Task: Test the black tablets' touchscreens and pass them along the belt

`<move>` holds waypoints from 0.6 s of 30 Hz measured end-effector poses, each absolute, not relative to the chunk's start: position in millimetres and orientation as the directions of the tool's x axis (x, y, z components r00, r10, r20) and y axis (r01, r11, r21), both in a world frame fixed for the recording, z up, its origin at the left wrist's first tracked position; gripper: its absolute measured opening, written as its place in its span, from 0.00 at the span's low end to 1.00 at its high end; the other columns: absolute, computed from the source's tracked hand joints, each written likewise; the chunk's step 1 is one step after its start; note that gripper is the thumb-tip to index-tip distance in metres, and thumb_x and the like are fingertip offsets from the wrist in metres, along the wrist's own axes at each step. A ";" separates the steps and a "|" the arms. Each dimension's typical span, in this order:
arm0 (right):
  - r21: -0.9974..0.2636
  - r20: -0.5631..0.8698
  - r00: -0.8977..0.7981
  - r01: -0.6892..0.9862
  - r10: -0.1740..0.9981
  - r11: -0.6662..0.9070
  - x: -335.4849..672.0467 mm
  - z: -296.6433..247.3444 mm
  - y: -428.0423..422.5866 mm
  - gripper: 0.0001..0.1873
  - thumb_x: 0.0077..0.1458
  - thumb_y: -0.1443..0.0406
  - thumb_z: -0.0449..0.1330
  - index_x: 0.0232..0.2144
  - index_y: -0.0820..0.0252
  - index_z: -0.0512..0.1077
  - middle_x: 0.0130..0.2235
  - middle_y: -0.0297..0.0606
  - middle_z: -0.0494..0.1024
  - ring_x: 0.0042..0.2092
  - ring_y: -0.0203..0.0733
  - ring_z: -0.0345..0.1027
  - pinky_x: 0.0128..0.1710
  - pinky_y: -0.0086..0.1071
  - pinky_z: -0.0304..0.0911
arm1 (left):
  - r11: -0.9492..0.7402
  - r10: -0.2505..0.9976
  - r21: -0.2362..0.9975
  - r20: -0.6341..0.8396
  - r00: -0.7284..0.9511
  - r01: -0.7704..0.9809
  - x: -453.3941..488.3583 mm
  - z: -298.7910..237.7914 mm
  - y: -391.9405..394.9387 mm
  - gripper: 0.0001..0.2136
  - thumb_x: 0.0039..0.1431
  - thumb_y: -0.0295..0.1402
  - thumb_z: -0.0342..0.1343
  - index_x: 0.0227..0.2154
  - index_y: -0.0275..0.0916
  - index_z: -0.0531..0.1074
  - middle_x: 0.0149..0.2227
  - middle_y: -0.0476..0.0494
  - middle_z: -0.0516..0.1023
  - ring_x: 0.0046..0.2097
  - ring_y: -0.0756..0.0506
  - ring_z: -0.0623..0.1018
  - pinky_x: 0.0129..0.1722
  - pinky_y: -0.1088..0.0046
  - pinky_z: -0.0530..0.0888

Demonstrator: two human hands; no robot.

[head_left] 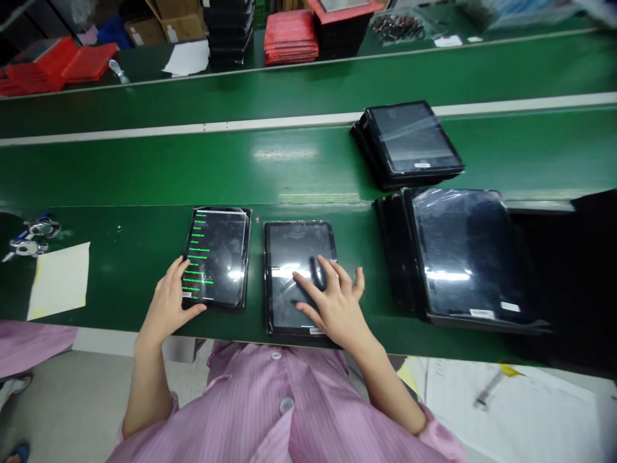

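Two black tablets lie flat on the green workbench (130, 257) in front of me. The left tablet (224, 251) shows a list of green text lines on a dark screen. My left hand (168, 299) rests at its lower left edge, fingers along the side and thumb near the bottom edge, not gripping it. The right tablet (289, 296) has a dark screen with a bright light reflection. Over it is my right hand (335, 296), fingers spread, the index fingertip at the glass; whether it presses I cannot tell.
A stack of tablets (453, 257) stands to the right, with a smaller stack (409, 138) behind it. A paper sheet (60, 280) and metal items (33, 235) lie at the left. Red packets (290, 35) and black stacks line the back shelf. A pink sleeve shows at far left.
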State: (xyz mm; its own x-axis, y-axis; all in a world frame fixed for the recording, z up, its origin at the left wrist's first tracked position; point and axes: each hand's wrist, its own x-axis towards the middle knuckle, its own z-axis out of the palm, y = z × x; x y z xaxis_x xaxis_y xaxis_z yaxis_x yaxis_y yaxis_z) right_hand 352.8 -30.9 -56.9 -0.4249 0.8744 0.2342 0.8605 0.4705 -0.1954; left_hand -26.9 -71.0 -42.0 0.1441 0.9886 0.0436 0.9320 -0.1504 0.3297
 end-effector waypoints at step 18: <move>-0.346 0.408 -0.220 0.861 0.886 0.373 389.4 -46.4 2.6 0.32 0.65 0.51 0.50 0.68 0.50 0.52 0.64 0.53 0.54 0.63 0.66 0.51 0.61 0.69 0.42 | -0.172 0.984 0.241 0.003 0.177 0.955 -42.7 -12.8 22.5 0.41 0.62 0.63 0.34 0.67 0.38 0.51 0.65 0.27 0.58 0.68 0.30 0.57 0.65 0.38 0.46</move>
State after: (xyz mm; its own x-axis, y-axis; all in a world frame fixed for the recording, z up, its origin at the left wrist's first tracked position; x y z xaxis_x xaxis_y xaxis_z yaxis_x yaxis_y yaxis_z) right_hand 389.4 2.6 -46.4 -0.2200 0.8860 0.4082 0.8611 0.3730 -0.3456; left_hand -42.7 22.5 -12.8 0.1765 0.9843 0.0031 0.9552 -0.1720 0.2407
